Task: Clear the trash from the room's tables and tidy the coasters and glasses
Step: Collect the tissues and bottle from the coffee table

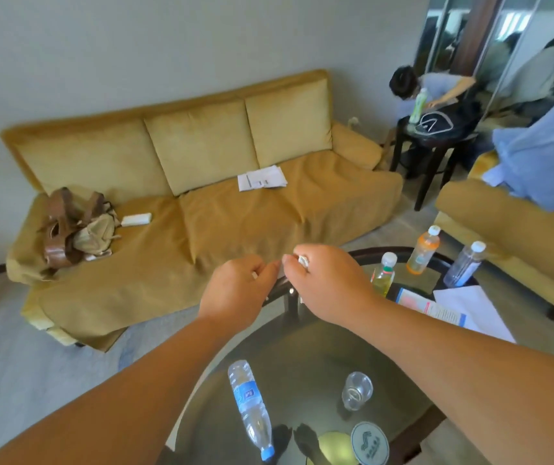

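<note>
Right above the far rim of the desk (pixel 399 251), the right hand (pixel 329 283) grips a crumpled paper scrap (pixel 303 261) inside its curled fingers (pixel 289 262); just beside it, the left hand (pixel 235 292) pinches a small white bit (pixel 254 275).

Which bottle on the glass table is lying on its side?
The clear plastic water bottle with the blue cap, nearest the camera; the others on that table stand upright.
</note>
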